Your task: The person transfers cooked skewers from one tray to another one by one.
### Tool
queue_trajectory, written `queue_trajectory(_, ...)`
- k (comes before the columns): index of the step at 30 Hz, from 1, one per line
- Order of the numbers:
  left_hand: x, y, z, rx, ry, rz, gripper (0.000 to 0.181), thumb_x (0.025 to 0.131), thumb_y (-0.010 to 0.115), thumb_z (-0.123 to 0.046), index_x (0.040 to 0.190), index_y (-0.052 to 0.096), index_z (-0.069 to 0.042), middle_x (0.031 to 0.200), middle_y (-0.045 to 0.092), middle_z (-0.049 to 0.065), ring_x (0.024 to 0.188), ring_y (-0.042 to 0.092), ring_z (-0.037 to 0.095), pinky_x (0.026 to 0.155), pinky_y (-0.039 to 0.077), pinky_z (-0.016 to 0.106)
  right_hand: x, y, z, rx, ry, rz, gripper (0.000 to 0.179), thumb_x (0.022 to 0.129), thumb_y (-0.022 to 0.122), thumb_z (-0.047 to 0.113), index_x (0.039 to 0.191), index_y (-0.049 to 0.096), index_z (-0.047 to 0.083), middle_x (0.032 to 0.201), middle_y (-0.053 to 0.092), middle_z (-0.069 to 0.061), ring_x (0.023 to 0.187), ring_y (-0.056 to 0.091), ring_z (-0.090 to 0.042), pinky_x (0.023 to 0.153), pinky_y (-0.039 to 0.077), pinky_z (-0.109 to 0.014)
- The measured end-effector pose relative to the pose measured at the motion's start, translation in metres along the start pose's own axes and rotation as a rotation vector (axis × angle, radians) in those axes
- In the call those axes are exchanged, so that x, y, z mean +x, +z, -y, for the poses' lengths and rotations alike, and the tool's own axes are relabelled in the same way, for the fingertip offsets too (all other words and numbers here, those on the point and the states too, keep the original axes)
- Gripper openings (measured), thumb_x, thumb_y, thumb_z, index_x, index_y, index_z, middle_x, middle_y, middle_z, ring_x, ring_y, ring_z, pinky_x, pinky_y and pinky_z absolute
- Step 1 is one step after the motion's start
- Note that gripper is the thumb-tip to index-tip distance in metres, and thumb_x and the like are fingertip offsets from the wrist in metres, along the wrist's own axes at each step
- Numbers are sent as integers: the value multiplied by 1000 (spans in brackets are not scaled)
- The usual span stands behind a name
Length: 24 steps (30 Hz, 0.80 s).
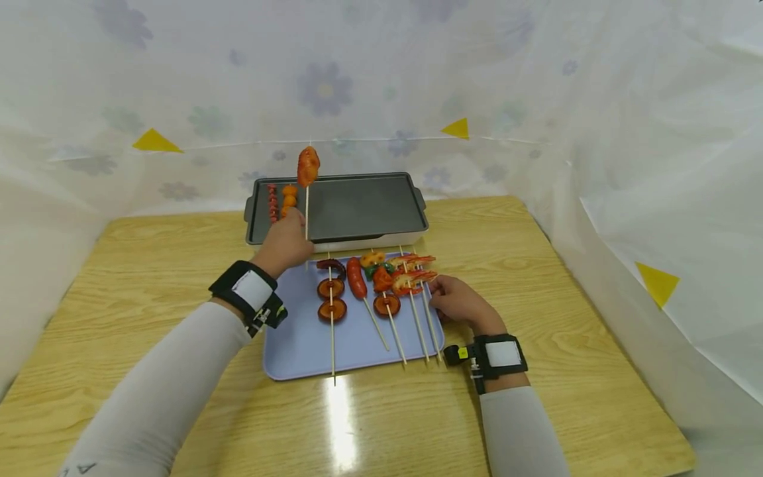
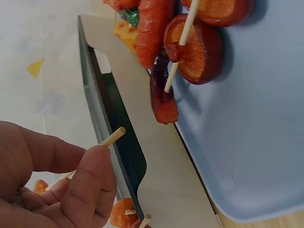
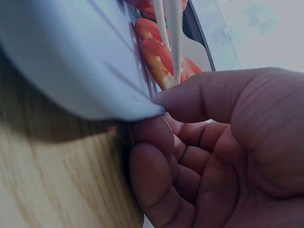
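My left hand (image 1: 285, 242) pinches the stick of a chicken wing skewer (image 1: 308, 167) between thumb and fingers. It holds the skewer upright over the front of the dark grill pan (image 1: 363, 205), glazed orange wing on top. In the left wrist view, the stick's bare end (image 2: 114, 137) pokes out past the fingertips. At the right edge of the blue tray (image 1: 292, 338), my right hand (image 1: 461, 301) grips the rim, thumb above and fingers beneath, as the right wrist view shows. Prawn skewers (image 1: 411, 281) lie right beside that hand.
On the tray also lie a sausage skewer (image 1: 356, 278), a skewer of octopus tentacle and mushroom slices (image 1: 331, 310), and a mixed vegetable skewer (image 1: 386, 305). A red skewer (image 1: 273, 202) and an orange ball skewer (image 1: 289, 192) lie at the pan's left. A patterned curtain (image 1: 381, 86) hangs behind the wooden table (image 1: 572, 384).
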<state>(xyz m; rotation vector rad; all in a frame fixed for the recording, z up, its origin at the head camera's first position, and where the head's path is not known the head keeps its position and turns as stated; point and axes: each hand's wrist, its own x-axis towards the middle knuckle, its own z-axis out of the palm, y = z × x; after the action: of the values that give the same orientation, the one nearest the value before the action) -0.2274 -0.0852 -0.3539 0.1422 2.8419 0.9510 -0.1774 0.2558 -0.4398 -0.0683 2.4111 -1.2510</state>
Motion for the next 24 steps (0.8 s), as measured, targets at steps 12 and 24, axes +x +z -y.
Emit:
queue_trajectory(12,-29,5,5,-262,8,-61,39,96,49,-4,134,38,-3,94,50,13,66,47,25,57,38,34,-2,0,3,5,-7,5,18,93,53,2,110,55,-4,85,54,-12,67,54,-22,57,47,-33)
queue_trajectory(24,-80,29,13,-441,76,-100,36,94,51,5,129,41,3,96,50,15,73,50,23,57,43,31,-3,-1,2,-5,-6,7,18,94,51,2,111,55,-3,86,55,-13,67,55,-22,58,48,-33)
